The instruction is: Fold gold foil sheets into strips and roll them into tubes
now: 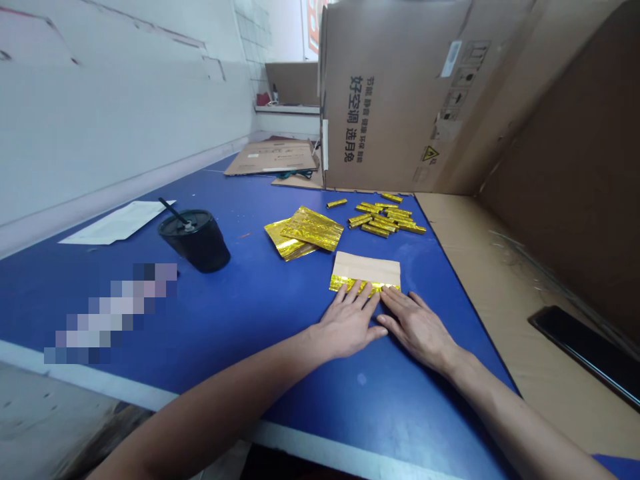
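A sheet of gold foil paper point(367, 268) lies pale side up on the blue table, its near edge folded over to show a gold strip. My left hand point(350, 321) rests flat with fingers spread, its fingertips on the left part of that strip. Beside it, my right hand point(417, 327) is stretched out, fingertips touching the strip's right part. The two thumbs nearly meet. Beyond the sheet are loose gold foil sheets point(315, 229), overlapping in a stack. Several small gold foil rolls point(385, 219) form a pile to the right of them.
A black cup point(195, 240) with a straw stands at left, near a white paper point(117, 222). Large cardboard boxes point(400, 100) rise at the back and right. A phone point(585, 350) lies on cardboard at right. Flat cardboard pieces point(273, 157) lie at the back. A blurred patch covers something at left.
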A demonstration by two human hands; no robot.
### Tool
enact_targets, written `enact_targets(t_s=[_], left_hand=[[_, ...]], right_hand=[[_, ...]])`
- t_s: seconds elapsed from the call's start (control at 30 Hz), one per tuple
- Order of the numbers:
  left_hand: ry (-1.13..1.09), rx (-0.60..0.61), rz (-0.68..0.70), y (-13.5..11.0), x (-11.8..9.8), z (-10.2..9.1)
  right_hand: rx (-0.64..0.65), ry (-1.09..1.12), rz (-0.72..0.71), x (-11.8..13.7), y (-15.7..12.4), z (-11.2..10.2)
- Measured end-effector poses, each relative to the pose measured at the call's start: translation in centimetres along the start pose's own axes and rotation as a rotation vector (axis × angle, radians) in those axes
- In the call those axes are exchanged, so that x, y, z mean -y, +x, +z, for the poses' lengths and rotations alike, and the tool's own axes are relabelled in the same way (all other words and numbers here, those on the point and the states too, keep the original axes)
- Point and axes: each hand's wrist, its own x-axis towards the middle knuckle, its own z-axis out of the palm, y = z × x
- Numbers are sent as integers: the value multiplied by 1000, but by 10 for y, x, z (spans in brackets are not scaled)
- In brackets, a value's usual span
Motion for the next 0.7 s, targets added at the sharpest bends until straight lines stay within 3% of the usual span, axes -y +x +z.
enact_targets(t_s=[0.47,0.7], left_hand=[[32,80,-81,-22,34,-5],[-19,143,-150,-4,49,-19]], right_hand=[[109,-139,65,11,-9,-1],[52,-100,-43,43,-24,0]])
